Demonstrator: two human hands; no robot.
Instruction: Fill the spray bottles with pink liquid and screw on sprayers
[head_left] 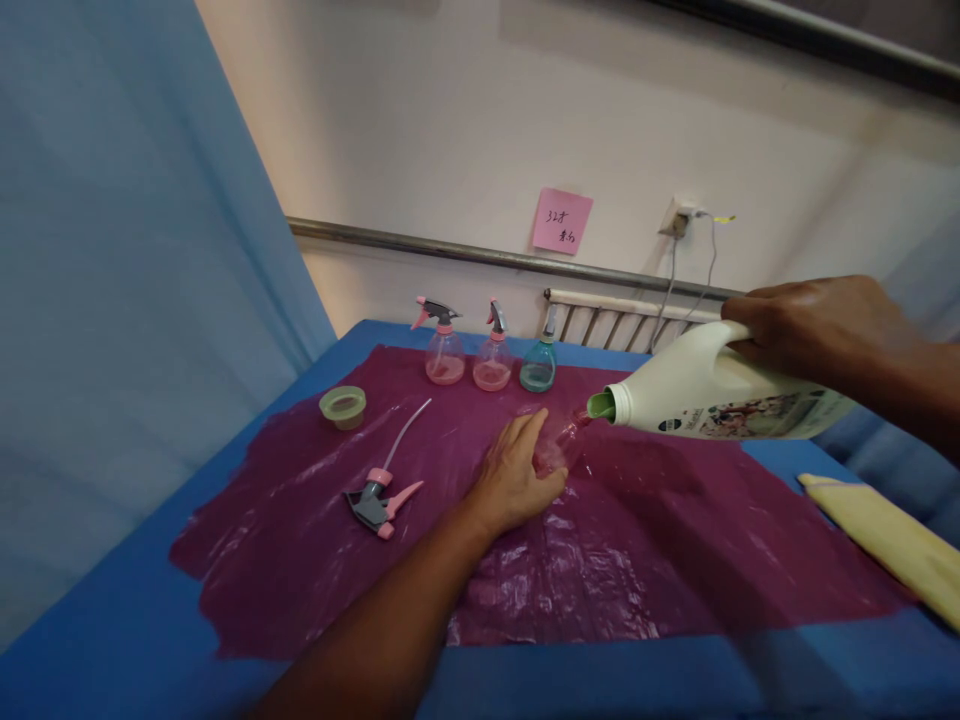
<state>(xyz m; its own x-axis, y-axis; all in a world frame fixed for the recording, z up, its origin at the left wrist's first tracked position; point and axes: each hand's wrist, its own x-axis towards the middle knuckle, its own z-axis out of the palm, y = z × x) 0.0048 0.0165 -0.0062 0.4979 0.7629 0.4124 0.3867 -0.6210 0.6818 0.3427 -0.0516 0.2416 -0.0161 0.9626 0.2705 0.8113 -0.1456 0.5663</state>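
My left hand point(517, 470) is wrapped round a clear pinkish bottle point(556, 448) without a spray head, tilted with its neck to the right. My right hand point(802, 325) grips the handle of a large cream jug point(705, 395), tipped almost level. The jug's open green-lined mouth meets the small bottle's neck; whether liquid is flowing cannot be made out. Left of my left hand, a grey and pink spray head point(375, 502) with its tube lies on the purple plastic sheet point(300, 560).
Behind stand two pink-tinted spray bottles point(445, 358) point(493, 364) and a teal one point(538, 366). A small green tub point(343, 408) sits at left, a yellow cloth-like item point(885, 530) at right. Beyond are a rail point(450, 248) and wall; a blue curtain point(135, 250) hangs left.
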